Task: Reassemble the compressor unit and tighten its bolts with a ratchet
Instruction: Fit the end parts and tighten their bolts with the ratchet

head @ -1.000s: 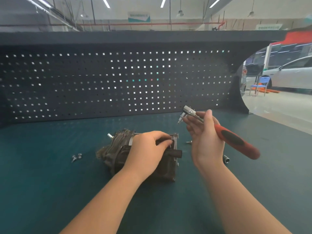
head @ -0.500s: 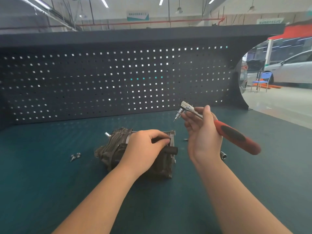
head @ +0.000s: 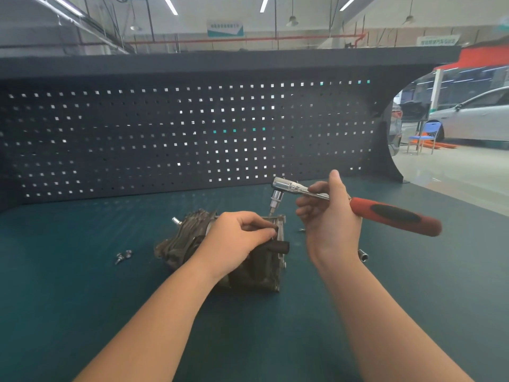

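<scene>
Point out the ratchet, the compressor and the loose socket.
ratchet [head: 396, 217]: head view, red handle.
compressor [head: 181, 244]: head view, ribbed housing.
loose socket [head: 363, 255]: head view, its barrel.

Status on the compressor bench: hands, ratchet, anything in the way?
Left hand gripping compressor. Right hand holds ratchet, bit at top flange. Loose bolts and socket lie clear.

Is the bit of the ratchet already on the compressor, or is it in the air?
On it, or nearly: the ratchet points its bit down to the compressor top edge. Actual seating in a bolt cannot be told.
</scene>
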